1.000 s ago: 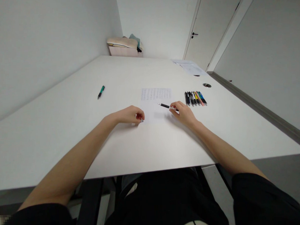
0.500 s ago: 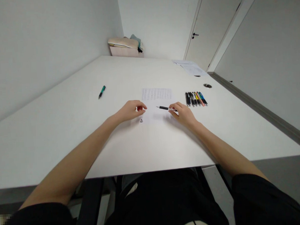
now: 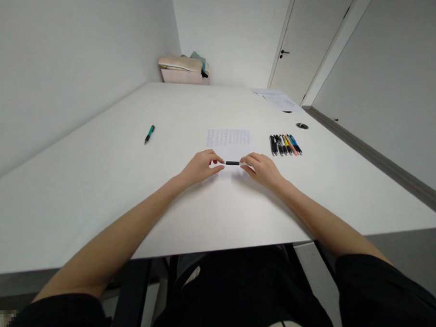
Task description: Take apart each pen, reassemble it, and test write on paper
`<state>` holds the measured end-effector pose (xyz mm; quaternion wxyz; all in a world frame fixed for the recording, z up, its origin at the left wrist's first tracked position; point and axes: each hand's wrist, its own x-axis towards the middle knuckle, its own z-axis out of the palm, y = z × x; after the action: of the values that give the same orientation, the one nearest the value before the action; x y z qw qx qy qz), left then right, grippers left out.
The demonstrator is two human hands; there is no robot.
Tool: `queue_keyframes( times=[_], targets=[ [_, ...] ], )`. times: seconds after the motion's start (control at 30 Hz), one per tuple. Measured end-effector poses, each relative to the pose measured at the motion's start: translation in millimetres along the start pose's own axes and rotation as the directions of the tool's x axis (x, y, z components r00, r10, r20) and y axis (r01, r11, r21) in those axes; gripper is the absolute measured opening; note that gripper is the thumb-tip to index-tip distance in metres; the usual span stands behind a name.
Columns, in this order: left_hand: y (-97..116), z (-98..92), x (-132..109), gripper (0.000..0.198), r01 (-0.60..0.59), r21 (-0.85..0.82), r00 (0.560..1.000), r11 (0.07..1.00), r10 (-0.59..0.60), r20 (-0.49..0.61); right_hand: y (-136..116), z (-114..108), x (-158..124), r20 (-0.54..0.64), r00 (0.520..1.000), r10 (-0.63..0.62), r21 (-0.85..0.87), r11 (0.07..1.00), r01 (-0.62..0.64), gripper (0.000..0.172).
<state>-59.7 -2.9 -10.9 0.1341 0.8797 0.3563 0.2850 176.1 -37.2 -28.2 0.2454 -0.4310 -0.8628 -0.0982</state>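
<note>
A pen [image 3: 232,163] with a black grip section lies level between my two hands, just above a sheet of paper [image 3: 235,150]. My right hand [image 3: 263,168] is closed around its pale barrel end on the right. At its left end, the thumb and fingertips of my left hand [image 3: 202,165] pinch the tip. The fingertips hide the point itself, and I cannot make out whether a small part sits between them.
Several pens [image 3: 285,145] lie side by side to the right of the paper. A green-and-black pen [image 3: 149,134] lies alone on the left of the white table [image 3: 184,223]. More papers [image 3: 278,99] and a round metal grommet [image 3: 302,126] are toward the far right.
My left hand has moved right and closed at the pen's tip. The pen and right hand have shifted slightly left and down. The small piece near my left hand no longer shows on the table.
</note>
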Motion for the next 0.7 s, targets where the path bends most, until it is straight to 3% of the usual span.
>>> queue_keyframes(
  times=[0.33, 0.7],
  targets=[
    [0, 0.3, 1, 0.017, 0.032, -0.001, 0.999, 0.999, -0.032, 0.0, 1, -2, 0, -0.001, 1.0, 0.011, -0.002, 1.0, -0.011, 0.02],
    [-6, -6.5, 1, 0.016, 0.069, -0.019, 0.997, 0.997, -0.07, -0.045, 22, -7, -6, -0.026, 1.0, 0.016, 0.024, 1.0, -0.015, 0.017]
  ],
)
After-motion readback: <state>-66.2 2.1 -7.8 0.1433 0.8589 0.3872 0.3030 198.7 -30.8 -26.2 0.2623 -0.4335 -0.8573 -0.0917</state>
